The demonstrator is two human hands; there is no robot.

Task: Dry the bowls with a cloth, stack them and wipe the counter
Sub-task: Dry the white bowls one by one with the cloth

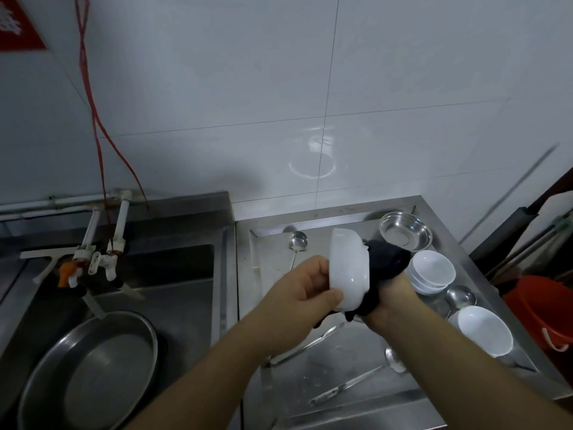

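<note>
Glossy white bowl (348,271) on edge, left hand (302,288) clamped on its rim, right hand (392,293) wrapped in a dark cloth (386,262) against its inside.

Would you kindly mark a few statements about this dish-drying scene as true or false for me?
1. The left hand holds a white bowl tilted on its side. True.
2. The right hand presses a white cloth into the bowl. False: the cloth is dark.
3. A stack of white bowls sits on the counter right of the hands. True.
4. The steel bowl lies in the sink. False: it stands at the counter's back, by the wall.
5. A round pan lies in the sink. True.
</note>
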